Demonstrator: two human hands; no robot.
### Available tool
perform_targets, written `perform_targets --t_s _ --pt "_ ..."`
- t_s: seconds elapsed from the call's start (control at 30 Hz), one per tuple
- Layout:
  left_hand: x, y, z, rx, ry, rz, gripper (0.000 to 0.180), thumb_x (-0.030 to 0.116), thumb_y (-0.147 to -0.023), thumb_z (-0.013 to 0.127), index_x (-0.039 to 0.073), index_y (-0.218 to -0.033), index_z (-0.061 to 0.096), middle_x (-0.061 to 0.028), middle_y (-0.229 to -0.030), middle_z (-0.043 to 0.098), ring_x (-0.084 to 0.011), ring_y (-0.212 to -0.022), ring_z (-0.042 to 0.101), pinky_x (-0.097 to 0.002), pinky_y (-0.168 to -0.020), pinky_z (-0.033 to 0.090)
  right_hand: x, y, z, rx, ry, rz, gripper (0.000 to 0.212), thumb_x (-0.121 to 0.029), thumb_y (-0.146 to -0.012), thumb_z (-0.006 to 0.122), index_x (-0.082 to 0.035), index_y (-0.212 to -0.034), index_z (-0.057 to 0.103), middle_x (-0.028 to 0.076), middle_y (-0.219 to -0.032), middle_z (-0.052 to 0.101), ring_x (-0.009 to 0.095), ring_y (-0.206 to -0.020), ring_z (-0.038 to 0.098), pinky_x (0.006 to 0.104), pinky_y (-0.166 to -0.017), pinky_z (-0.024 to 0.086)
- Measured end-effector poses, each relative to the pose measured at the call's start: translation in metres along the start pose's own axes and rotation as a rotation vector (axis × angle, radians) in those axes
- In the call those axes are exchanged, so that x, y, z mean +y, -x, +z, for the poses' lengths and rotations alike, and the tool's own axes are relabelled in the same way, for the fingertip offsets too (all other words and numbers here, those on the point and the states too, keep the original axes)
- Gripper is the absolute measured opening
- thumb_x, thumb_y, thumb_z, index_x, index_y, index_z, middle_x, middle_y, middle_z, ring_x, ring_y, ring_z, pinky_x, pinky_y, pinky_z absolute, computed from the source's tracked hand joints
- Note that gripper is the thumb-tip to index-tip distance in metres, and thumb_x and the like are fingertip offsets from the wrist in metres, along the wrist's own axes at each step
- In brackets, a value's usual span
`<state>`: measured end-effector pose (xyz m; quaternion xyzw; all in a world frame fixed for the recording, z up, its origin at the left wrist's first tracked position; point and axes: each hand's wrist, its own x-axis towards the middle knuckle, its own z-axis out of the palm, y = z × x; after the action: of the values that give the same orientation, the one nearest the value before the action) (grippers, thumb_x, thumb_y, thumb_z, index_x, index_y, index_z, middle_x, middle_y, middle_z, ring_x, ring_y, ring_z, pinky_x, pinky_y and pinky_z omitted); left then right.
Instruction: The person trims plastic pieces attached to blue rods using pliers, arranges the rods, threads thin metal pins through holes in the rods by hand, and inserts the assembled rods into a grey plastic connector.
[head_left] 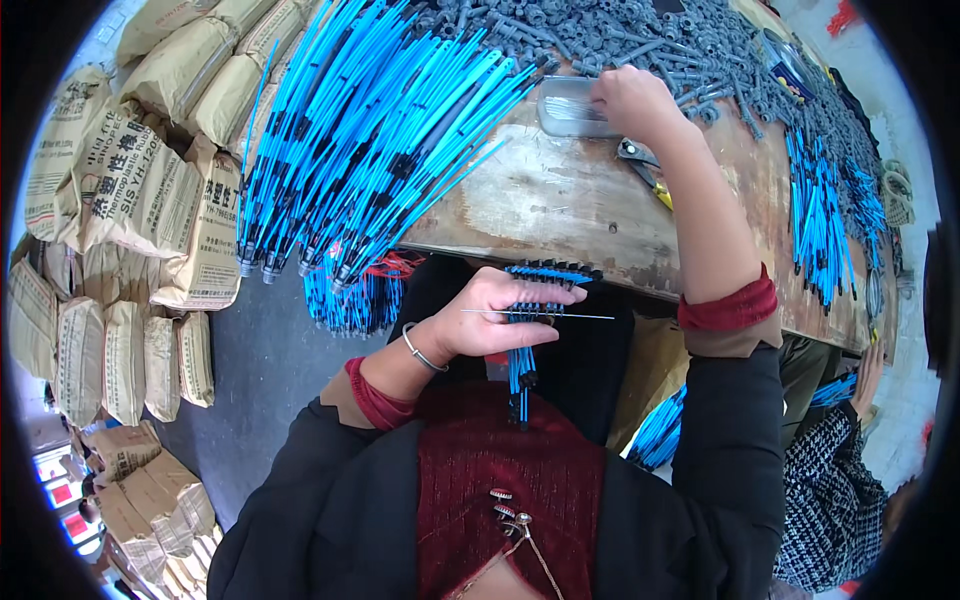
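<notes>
My left hand is closed round a bundle of thin blue plastic rods with black fittings, in front of my chest below the table edge. A thin straight metal wire lies crosswise at this bundle, sticking out on both sides. Over at the table, my right hand reaches into the right end of a small clear plastic box holding thin, pale, wire-like pieces. Its fingers are bent together; whether a piece is between them cannot be made out. Just below that hand lies a pair of pliers with a yellow handle.
On the wooden table, a big heap of blue rods overhangs the left edge. Grey plastic fittings are piled at the back. More blue rods lie right, near a co-worker's hand. Paper sacks are stacked left.
</notes>
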<state>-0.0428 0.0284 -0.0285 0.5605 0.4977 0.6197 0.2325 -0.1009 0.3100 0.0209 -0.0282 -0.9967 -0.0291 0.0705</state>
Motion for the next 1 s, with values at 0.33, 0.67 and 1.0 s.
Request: perform_targets --t_s 0.33,0.67,1.0 --pt "0.001 0.000 -0.001 0.008 -0.024 -0.058 0.036 0.005 -0.072 0.069 0.001 -0.107 0.061 -0.0140 -0.104 0.064 -0.0248 -0.094 0.063 -0.0322 -0.084 0.047 -0.035 0.098 -0.055 0.389 -0.915 0.326 0.012 -0.010 -0.083 0.055 0.000 -0.083 0.062 0.009 -0.076 0.061 0.014 -0.065 0.057 0.0263 -0.060 0.044" --pt "0.004 -0.001 0.004 -0.001 0.070 -0.193 0.038 0.005 -0.074 0.066 -0.004 -0.110 0.059 -0.0158 -0.110 0.062 -0.0238 -0.105 0.058 -0.0352 -0.094 0.041 -0.101 0.206 -0.057 0.551 -0.720 0.103 0.016 0.005 -0.076 0.064 0.000 -0.091 0.065 0.008 -0.092 0.051 0.014 -0.070 0.051 0.0222 -0.060 0.041" --pt "0.009 -0.001 0.004 0.007 0.061 -0.223 0.037 0.006 -0.074 0.066 -0.003 -0.109 0.060 -0.0158 -0.110 0.062 -0.0241 -0.104 0.058 -0.0352 -0.093 0.042 -0.102 0.207 -0.062 0.540 -0.698 0.111 0.020 0.007 -0.076 0.064 -0.001 -0.094 0.066 0.007 -0.091 0.051 0.014 -0.071 0.052 0.0222 -0.060 0.042"
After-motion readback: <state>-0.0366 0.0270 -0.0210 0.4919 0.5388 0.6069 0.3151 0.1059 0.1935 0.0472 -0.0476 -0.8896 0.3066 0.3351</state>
